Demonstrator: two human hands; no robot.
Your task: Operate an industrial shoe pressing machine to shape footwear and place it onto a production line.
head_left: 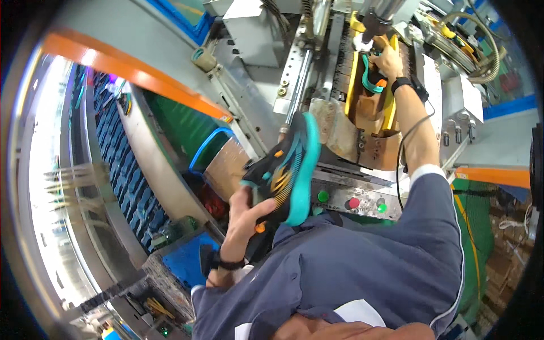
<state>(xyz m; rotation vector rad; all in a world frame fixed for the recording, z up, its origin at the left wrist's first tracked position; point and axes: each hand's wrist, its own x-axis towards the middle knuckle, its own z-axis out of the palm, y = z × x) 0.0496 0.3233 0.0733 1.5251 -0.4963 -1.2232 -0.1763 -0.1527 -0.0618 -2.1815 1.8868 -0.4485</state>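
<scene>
In front of my body, my left hand (242, 218) grips a black sports shoe (305, 167) with a thick teal sole and orange and yellow marks. Its fingers wrap round the heel end, and the sole faces right. At the far right of centre, my right hand (388, 62) reaches into a machine bay between yellow side plates (391, 107). There its fingers are curled on a second teal-soled shoe (369, 79), which lies under a metal press head (377, 22). My hand and the press head partly cover that shoe.
A control strip with green (323, 196) and red (353, 203) buttons runs along the machine's near edge. To the left, an orange frame bar (133, 73) slants past a conveyor with a dark blue ribbed belt (127, 164). A cable (405, 147) hangs from my right wrist.
</scene>
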